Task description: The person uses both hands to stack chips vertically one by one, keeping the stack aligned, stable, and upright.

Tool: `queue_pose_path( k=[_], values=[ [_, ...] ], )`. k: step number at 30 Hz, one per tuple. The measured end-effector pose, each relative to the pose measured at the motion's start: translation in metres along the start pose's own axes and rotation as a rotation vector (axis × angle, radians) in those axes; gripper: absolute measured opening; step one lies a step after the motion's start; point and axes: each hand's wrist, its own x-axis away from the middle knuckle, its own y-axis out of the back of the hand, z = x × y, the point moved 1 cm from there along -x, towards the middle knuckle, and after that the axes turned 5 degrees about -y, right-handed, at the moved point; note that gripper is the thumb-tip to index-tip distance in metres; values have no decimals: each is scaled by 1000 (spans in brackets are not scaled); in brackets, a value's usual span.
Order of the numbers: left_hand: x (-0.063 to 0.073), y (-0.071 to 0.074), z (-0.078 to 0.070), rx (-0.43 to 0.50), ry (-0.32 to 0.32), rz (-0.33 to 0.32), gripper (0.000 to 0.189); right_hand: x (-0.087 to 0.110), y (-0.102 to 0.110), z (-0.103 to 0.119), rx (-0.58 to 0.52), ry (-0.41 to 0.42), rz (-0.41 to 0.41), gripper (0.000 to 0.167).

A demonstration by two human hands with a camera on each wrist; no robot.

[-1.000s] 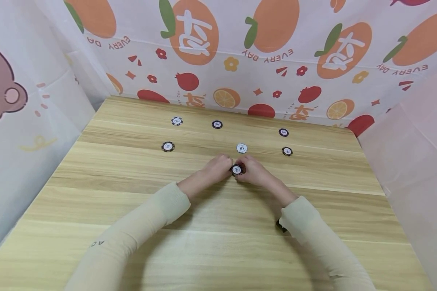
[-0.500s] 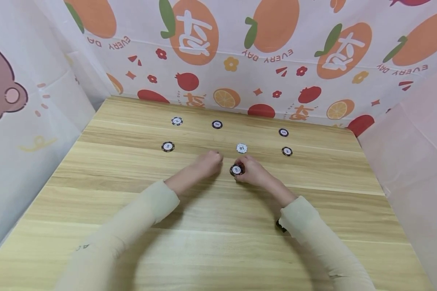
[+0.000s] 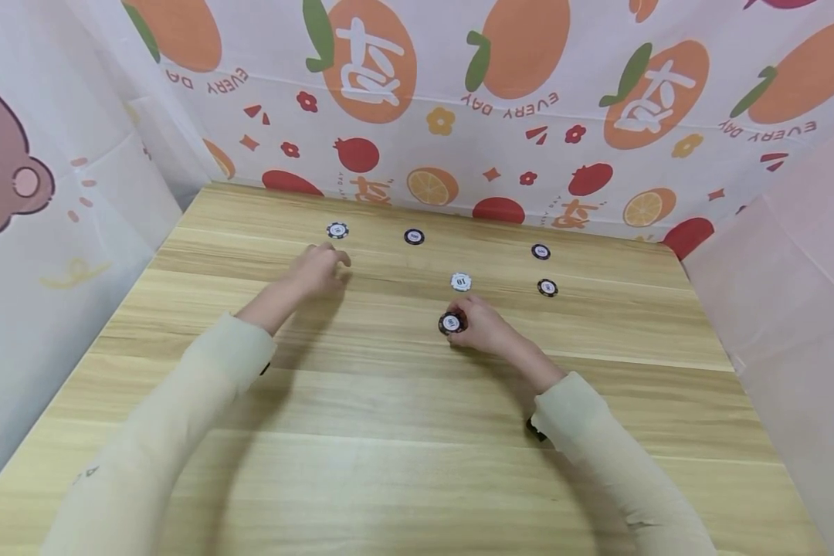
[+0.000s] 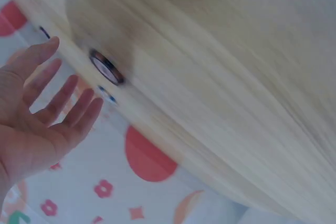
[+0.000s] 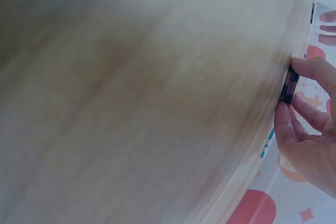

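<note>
My right hand (image 3: 483, 324) pinches a short stack of dark poker chips (image 3: 450, 323) at mid-table, the top one marked 100. In the right wrist view, thumb and fingertips grip the stack (image 5: 289, 85) by its edges, low at the table. My left hand (image 3: 314, 269) hovers at the left with fingers spread and nothing in them. Beneath it lies a dark poker chip (image 4: 106, 67), hidden from the head view by the hand. Just beyond is a white chip with dark edge marks (image 3: 337, 230). A white chip marked 10 (image 3: 461, 282) lies just past the stack.
At the back of the wooden table (image 3: 403, 448) lies a dark chip (image 3: 414, 236). Two more, a farther chip (image 3: 540, 252) and a nearer chip (image 3: 547, 287), lie to the right. A fruit-print curtain (image 3: 445, 73) hangs behind the back edge.
My left hand has left the stack and swung left, opening its fingers over the dark chip there. The right hand stays in place, still pinching the stack.
</note>
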Motion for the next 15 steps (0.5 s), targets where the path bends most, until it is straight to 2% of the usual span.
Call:
queue_pose_path(
  k=[4,7,11,15],
  values=[
    [2,5,11,23,19,38,36,0,0,0,-1,-5,2,37],
    [2,6,16,4,-2,75,32,0,0,-1,0,-11,6,38],
    [1,5,20,-12,-27,83,25,0,0,-1,-3,-19,8,38],
    [1,4,21,10,-4,73,23,0,1,-2,-13,-26,9,38]
  ],
)
